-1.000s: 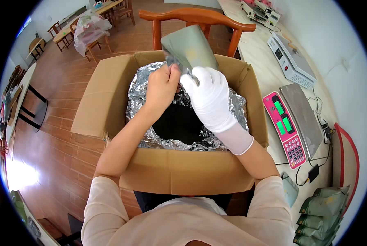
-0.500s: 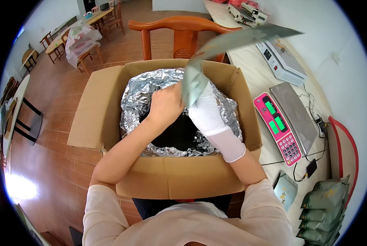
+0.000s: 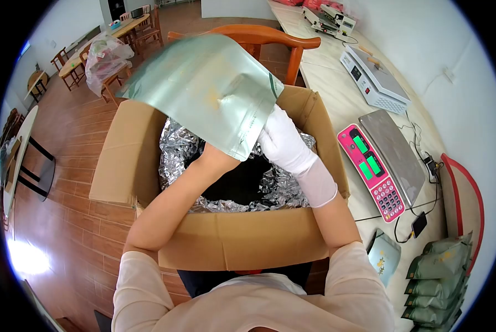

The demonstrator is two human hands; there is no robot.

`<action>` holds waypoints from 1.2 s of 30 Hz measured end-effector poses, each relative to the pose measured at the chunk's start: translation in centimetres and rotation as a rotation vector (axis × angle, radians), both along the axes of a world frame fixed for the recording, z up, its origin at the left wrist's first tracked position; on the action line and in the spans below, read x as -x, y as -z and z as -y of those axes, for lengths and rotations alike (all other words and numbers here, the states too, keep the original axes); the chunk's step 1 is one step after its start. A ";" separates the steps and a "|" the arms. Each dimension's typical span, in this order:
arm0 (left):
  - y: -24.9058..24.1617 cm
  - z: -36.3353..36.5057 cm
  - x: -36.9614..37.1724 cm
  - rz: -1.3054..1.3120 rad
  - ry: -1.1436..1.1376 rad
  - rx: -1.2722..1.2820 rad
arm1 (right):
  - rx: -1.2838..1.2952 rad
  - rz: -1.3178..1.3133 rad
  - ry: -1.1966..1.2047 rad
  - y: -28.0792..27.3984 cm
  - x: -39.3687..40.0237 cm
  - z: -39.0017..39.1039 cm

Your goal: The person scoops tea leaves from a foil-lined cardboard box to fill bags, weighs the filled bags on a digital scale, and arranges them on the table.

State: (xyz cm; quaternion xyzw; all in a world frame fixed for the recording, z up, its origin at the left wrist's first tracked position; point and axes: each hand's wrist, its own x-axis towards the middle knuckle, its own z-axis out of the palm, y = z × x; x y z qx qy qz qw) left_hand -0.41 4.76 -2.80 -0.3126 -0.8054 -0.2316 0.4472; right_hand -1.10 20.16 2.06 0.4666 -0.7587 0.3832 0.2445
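A pale green pouch [image 3: 203,88] is held up over an open cardboard box [image 3: 220,238]. My right hand [image 3: 287,141], in a white glove, grips the pouch's right edge near its zip end. My bare left hand [image 3: 217,159] is at the pouch's lower edge, its fingers hidden behind or inside the pouch. Beneath both hands, crumpled silver foil [image 3: 173,157] lines the box around dark contents [image 3: 237,182].
Right of the box, a table carries a pink scale [image 3: 372,171] with a steel plate, a white device [image 3: 375,80], a small pouch [image 3: 383,257] and several filled green pouches [image 3: 439,276]. A wooden chair [image 3: 292,41] stands behind the box.
The pouch has swung from the upper right to the left and now shows its broad face. My left hand has dropped slightly and its fingers have gone out of sight.
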 end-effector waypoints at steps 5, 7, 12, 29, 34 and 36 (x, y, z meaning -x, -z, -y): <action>-0.7 0.2 -0.9 0.087 0.078 0.055 | 0.140 0.126 -0.151 0.7 -0.1 0.3; -0.9 -0.5 -1.4 0.127 0.079 0.048 | 0.159 0.110 -0.104 1.5 0.3 0.7; -0.4 -3.8 -2.6 0.272 0.315 0.045 | 0.223 0.104 0.048 1.9 1.2 -0.3; -5.7 1.5 1.1 0.106 0.035 -0.380 | 0.200 0.256 0.072 -0.3 5.2 -2.6; -4.8 1.1 1.8 0.242 0.093 -0.394 | 0.196 0.303 0.072 1.1 3.8 -4.1; -4.9 1.4 2.1 0.308 0.122 -0.461 | 0.204 0.309 0.069 1.4 3.6 -4.3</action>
